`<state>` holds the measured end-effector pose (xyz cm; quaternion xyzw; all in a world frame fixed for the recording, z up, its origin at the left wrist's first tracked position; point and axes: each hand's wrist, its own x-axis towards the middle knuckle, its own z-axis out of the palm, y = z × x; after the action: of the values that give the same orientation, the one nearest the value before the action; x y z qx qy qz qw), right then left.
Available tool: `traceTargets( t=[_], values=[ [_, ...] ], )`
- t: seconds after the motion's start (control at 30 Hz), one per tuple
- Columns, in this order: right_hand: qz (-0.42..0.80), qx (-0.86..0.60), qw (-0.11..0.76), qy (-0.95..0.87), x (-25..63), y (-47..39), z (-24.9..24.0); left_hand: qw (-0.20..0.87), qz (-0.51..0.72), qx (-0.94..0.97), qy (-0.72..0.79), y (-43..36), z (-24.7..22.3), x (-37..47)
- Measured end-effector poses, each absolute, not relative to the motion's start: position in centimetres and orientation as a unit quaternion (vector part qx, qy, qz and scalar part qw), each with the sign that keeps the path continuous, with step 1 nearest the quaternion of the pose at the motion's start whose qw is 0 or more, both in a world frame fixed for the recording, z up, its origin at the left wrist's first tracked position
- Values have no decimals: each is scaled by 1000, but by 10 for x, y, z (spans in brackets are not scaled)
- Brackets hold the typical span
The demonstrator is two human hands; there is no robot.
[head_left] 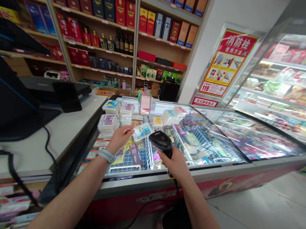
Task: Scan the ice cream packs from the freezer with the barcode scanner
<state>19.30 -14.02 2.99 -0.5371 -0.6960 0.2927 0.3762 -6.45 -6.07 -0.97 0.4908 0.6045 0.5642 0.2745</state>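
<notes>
Over the glass freezer top, my left hand (120, 137) pinches the edge of a flat clear pack with a blue and white label (142, 131). A grey watch sits on that wrist. My right hand (174, 159) is wrapped round the handle of a black barcode scanner (161, 139), its head close to the pack's right side. Stacks of similar packs stand on the glass: purple-labelled ones (107, 121) beyond my left hand, blue-labelled ones (169, 116) behind the scanner, and a yellow-labelled pack (157, 121) between.
A white counter (86, 124) with a black monitor and cables is at the left. The freezer (223, 171) stretches right, with baskets of goods under its glass. Shelves of boxes and bottles (105, 43) stand behind. The scanner's cable hangs down the freezer front.
</notes>
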Motion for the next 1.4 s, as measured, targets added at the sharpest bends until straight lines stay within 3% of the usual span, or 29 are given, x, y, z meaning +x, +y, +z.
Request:
traceTargets(
  t=[0.83,1.17,1.4],
  values=[
    [320,-539,355,-693,187,-138,18,253,540,574,561,-59,-14,-70],
    [535,-478,480,-506,208,-139,10,240,544,571,566,-60,-14,-70],
    [601,-453,578,-315,258,-135,-9,227,555,571,561,-61,-14,-67]
  ],
)
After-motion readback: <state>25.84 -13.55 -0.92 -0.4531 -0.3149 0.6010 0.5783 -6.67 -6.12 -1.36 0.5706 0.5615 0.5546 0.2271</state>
